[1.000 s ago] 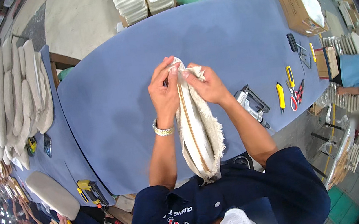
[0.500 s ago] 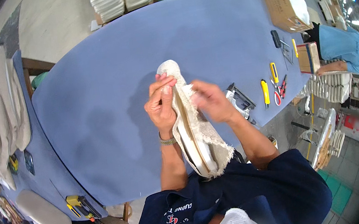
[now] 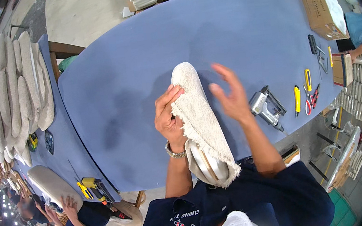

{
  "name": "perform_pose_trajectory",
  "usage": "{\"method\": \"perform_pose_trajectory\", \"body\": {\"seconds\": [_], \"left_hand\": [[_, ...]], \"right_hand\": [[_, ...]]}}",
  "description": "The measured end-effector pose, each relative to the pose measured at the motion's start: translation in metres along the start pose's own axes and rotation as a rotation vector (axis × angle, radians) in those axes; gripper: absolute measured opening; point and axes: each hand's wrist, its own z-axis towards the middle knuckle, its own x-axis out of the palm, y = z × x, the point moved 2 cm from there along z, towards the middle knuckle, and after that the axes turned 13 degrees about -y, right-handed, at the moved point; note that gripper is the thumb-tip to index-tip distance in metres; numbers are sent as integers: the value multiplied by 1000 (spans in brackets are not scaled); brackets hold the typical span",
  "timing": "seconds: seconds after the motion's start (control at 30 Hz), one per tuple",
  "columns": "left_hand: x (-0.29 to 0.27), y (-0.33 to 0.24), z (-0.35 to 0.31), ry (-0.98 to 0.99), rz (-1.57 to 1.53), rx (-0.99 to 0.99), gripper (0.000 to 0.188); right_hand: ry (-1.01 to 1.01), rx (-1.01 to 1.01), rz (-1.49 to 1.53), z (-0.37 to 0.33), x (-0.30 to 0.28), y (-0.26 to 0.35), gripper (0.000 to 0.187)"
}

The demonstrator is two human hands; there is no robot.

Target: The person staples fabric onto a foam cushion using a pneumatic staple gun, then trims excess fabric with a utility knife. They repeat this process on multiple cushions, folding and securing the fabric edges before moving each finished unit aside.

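A long padded piece (image 3: 197,106) wrapped in cream woven cloth is held over the blue desk (image 3: 137,42), its rounded tip pointing to 12 o'clock and its other end reaching toward the dark shirt (image 3: 244,199) at 6 o'clock. The cloth has a frayed edge running down its near side; toward 6 o'clock it gapes, showing white filling and a thin brown strip.

The left hand (image 3: 169,119) sits on the piece's 9 o'clock side, its fingers gripping the cloth-covered edge; the thumb is mostly hidden. A metal wristwatch (image 3: 176,149) circles that wrist. The right hand (image 3: 232,97) is at 2 o'clock from the piece, apart from it, slightly blurred, its fingers spread and holding nothing.

Directions again from the piece: a grey staple gun (image 3: 266,108) lies at 3 o'clock, just beside the right forearm. Beyond it are a yellow knife (image 3: 297,99), red-handled scissors (image 3: 308,106) and a red-and-black hand tool (image 3: 316,96). A cardboard box (image 3: 317,10) stands at 2 o'clock. Upright beige pads (image 3: 11,94) crowd together between 9 and 10 o'clock. At 8 o'clock are a yellow-and-black tool (image 3: 97,189) and, farther out, a co-worker's hand (image 3: 70,207) on a beige pad (image 3: 52,181).
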Motion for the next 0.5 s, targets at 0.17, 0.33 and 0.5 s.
{"method": "perform_pose_trajectory", "body": {"seconds": [0.17, 0.33, 0.5], "left_hand": [[-12, 3, -7, -117, -10, -3, 31], [5, -7, -8, -101, -114, -81, 30], [13, -6, -8, -55, -37, 11, 31]], "right_hand": [[-224, -8, -666, -63, -133, -108, 62], [-2, 171, -903, -106, -152, -142, 82], [2, 316, -729, -81, -155, -147, 86]]}}
